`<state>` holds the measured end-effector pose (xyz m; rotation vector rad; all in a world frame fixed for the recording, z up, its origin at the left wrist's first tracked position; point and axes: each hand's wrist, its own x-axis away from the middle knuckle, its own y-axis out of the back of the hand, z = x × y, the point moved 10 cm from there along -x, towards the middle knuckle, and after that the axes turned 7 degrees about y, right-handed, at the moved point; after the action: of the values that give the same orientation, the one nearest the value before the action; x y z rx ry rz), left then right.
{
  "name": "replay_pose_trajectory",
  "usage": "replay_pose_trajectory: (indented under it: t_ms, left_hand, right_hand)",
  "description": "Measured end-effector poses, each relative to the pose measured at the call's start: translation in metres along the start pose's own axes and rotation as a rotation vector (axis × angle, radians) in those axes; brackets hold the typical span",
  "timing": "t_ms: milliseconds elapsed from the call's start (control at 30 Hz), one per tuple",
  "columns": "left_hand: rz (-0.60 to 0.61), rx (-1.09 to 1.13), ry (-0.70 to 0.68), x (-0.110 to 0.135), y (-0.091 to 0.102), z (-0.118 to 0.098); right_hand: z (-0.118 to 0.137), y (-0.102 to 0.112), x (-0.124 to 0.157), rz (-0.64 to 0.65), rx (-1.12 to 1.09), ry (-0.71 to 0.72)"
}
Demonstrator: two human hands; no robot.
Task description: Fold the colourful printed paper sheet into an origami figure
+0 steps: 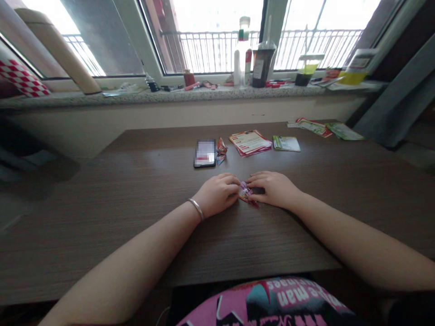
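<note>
My left hand, with a silver bangle at the wrist, has its fingers curled at the left side of a small crumpled piece of colourful paper. Thumb and fingers of my right hand close on the same piece from the right. It lies on or just above the brown table, with purple, white and red showing; my fingertips cover parts of it. Beyond my left hand lies a phone with a lit, blurred screen. Touching or close to its right edge is another folded colourful paper piece.
A stack of printed sheets and a green-white card lie farther back on the table. More leaflets are at the back right. Bottles, a dark drink cup and small items line the windowsill.
</note>
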<state>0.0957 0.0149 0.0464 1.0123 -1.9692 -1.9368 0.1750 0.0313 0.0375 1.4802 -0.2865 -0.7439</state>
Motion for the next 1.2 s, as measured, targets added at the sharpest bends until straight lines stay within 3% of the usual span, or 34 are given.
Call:
replay_pose_trajectory:
  t_ms: [367,767,1200]
  left_hand:
    - [0.047,-0.057,0.304,0.005,-0.013,0.032]
    - [0.083,0.09,0.388,0.006,-0.018,0.043]
    - [0.089,0.194,0.312,0.003,-0.016,0.03]
  right_hand:
    - [0.0,-0.007,-0.001,-0.005,-0.072,0.082]
    - [-0.002,-0.005,-0.001,-0.043,-0.085,-0.009]
    - [-0.009,-0.01,-0.002,-0.09,-0.242,-0.068]
